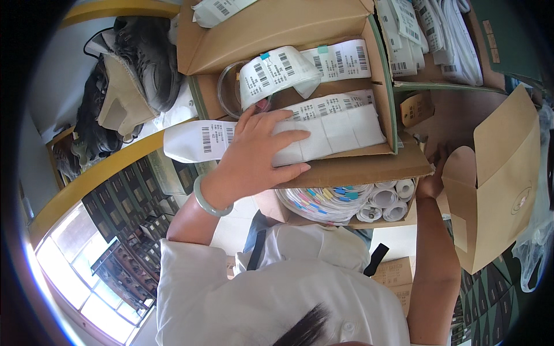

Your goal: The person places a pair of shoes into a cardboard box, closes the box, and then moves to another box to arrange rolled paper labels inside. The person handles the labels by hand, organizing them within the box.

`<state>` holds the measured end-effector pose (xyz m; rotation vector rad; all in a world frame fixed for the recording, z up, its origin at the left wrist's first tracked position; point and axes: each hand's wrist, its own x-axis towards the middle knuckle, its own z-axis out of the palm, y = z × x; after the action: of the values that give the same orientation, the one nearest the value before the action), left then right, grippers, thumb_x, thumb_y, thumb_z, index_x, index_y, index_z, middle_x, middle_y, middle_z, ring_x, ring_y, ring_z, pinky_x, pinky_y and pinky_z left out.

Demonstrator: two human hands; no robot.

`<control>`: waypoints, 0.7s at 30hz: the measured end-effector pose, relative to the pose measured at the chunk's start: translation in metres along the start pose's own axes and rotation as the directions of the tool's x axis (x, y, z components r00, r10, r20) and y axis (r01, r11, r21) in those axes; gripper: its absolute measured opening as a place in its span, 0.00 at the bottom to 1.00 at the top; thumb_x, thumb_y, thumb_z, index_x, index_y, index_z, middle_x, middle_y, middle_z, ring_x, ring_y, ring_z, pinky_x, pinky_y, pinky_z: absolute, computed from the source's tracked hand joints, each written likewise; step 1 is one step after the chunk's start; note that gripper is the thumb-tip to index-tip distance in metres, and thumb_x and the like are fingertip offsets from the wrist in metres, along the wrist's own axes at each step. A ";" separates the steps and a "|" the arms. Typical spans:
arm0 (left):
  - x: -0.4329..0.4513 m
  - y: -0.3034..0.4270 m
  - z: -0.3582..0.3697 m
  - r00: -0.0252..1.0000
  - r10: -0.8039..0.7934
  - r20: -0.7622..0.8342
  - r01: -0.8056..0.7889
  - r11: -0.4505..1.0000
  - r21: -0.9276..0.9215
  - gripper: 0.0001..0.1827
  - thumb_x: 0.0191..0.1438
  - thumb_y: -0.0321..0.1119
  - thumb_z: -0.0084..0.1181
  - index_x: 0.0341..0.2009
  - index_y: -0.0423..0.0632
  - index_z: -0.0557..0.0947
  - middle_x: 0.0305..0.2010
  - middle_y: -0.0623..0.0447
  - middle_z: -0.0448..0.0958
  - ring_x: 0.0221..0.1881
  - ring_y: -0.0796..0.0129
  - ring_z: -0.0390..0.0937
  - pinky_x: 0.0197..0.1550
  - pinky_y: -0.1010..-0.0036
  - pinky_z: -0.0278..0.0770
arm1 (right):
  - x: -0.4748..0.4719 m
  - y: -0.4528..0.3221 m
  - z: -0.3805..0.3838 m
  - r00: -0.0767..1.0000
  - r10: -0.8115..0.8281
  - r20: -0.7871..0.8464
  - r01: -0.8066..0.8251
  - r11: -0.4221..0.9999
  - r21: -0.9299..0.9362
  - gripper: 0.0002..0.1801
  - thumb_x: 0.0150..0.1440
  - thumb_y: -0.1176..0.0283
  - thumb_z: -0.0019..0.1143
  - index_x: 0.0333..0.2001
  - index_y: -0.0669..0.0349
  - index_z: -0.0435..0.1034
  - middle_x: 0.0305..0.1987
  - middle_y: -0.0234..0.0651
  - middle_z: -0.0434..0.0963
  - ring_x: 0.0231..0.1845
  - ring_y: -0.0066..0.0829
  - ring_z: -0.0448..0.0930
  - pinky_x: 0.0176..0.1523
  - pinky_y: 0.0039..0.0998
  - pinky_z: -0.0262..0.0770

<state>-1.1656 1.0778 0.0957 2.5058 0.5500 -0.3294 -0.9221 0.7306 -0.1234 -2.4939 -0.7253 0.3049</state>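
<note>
My left hand (259, 151), with a pale bangle at the wrist, lies spread over a strip of white barcode labels (329, 134) inside an open cardboard box (385, 99). One end of a label strip sticks out to the left, past my wrist. Behind my fingers, a curled label strip with a blue tab (277, 71) stands beside a clear plastic ring (223, 93), and a flat strip with a green tab (342, 60) lies at the back. My right hand (430, 173) reaches down beside the box's right side, its fingers in shadow near an open brown carton (502, 186); what they touch is unclear.
Below the box, a carton holds rolled labels (383, 199) and a stack with coloured tabs (324, 201). More label strips (450, 43) fill a box at the upper right. Dark shoes (151, 65) and a beige boot (121, 95) stand left, beyond a yellow curved edge (108, 162). A plastic bag (530, 246) hangs right.
</note>
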 end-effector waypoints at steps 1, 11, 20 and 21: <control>-0.004 0.003 0.003 1.000 -0.002 -0.015 0.003 0.998 0.060 0.26 0.50 0.52 0.65 0.52 0.57 0.83 0.58 0.45 0.71 0.64 0.47 0.62 0.72 0.48 0.47 | 0.000 0.000 0.001 1.000 0.012 0.001 -0.012 0.999 0.040 0.32 0.60 0.69 0.56 0.66 0.58 0.59 0.65 0.36 0.64 0.54 0.30 0.69 0.60 0.28 0.66; -0.009 0.016 0.018 1.000 0.024 -0.016 -0.022 0.995 0.098 0.19 0.53 0.50 0.63 0.46 0.55 0.84 0.57 0.53 0.74 0.69 0.53 0.60 0.73 0.41 0.32 | 0.008 -0.018 -0.005 0.991 0.129 0.028 -0.128 0.992 -0.022 0.25 0.65 0.66 0.42 0.65 0.58 0.59 0.68 0.46 0.64 0.68 0.46 0.64 0.70 0.40 0.58; -0.001 0.029 0.027 0.992 0.126 -0.015 -0.125 0.992 0.022 0.20 0.60 0.43 0.56 0.55 0.52 0.75 0.49 0.51 0.77 0.53 0.60 0.75 0.68 0.56 0.59 | 0.013 -0.023 -0.006 0.891 0.436 0.124 -0.434 0.741 0.513 0.24 0.64 0.65 0.44 0.64 0.56 0.60 0.68 0.42 0.64 0.67 0.39 0.65 0.68 0.40 0.61; -0.001 0.029 0.026 0.991 0.133 -0.015 -0.132 0.991 0.024 0.19 0.60 0.42 0.56 0.55 0.52 0.75 0.49 0.51 0.77 0.52 0.60 0.75 0.66 0.56 0.61 | 0.015 -0.024 -0.006 0.872 0.467 0.149 -0.464 0.689 0.557 0.24 0.64 0.65 0.43 0.64 0.56 0.60 0.68 0.42 0.64 0.67 0.39 0.65 0.68 0.40 0.61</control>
<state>-1.1560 1.0406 0.0883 2.5536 0.3857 -0.2655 -0.9181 0.7533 -0.1061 -2.0290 0.0527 0.6034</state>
